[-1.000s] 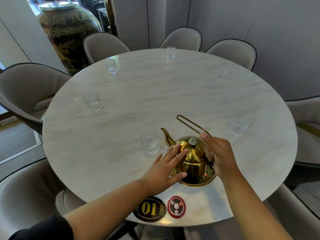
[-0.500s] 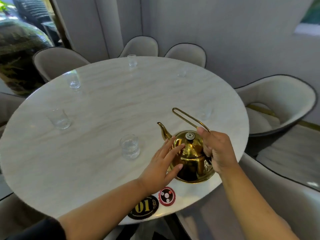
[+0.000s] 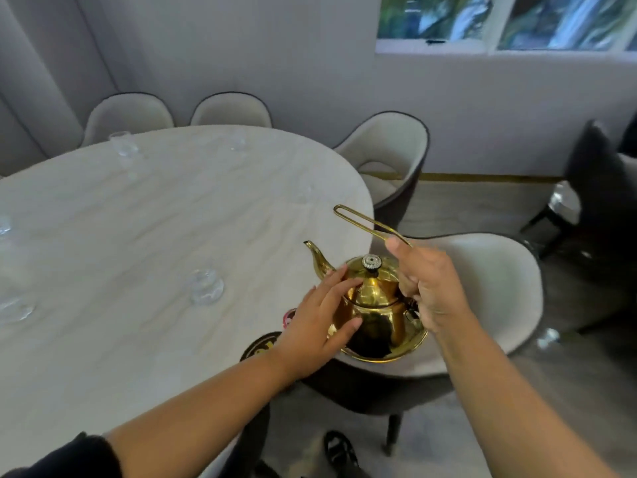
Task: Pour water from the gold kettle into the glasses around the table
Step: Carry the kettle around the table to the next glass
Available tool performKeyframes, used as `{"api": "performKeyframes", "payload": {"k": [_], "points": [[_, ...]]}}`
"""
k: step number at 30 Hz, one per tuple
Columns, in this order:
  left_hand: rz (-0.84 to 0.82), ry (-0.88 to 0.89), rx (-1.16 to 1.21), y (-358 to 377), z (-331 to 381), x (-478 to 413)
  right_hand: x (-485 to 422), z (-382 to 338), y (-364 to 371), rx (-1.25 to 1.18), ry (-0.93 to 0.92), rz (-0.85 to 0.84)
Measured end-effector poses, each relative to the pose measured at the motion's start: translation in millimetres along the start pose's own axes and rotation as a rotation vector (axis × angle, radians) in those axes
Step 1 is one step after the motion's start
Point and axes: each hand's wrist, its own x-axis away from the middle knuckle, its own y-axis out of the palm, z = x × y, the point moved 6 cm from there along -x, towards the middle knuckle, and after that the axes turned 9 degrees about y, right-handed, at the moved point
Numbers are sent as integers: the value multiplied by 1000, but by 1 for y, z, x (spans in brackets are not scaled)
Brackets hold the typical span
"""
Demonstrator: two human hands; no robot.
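The gold kettle [image 3: 377, 313] hangs in the air past the table's near right edge, over a chair seat, spout pointing left. My right hand [image 3: 429, 286] grips its long wire handle near the base. My left hand [image 3: 322, 320] lies with straight fingers against the kettle's left side and lid. On the round marble table [image 3: 138, 236] a glass [image 3: 206, 286] with water stands left of the kettle. More glasses, blurred, sit near the far rim [image 3: 120, 146], [image 3: 238, 139] and at the left edge [image 3: 13, 307].
Upholstered chairs ring the table: one right under the kettle [image 3: 482, 288], one further back on the right [image 3: 389, 157], two at the far side [image 3: 127, 115]. A round table-number badge [image 3: 262, 345] sits at the table's near edge. A dark chair [image 3: 599, 188] stands at far right.
The kettle has been lifted off the table and carried right, beyond the table edge. My view has swung right, so the table and glasses have slid to the left. Both hands keep their hold.
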Motion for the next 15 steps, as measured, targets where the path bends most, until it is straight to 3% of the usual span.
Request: {"api": "performKeyframes", "payload": {"k": [15], "points": [[-288, 227, 195, 117, 103, -8, 121, 8, -145, -18, -39, 363]]}}
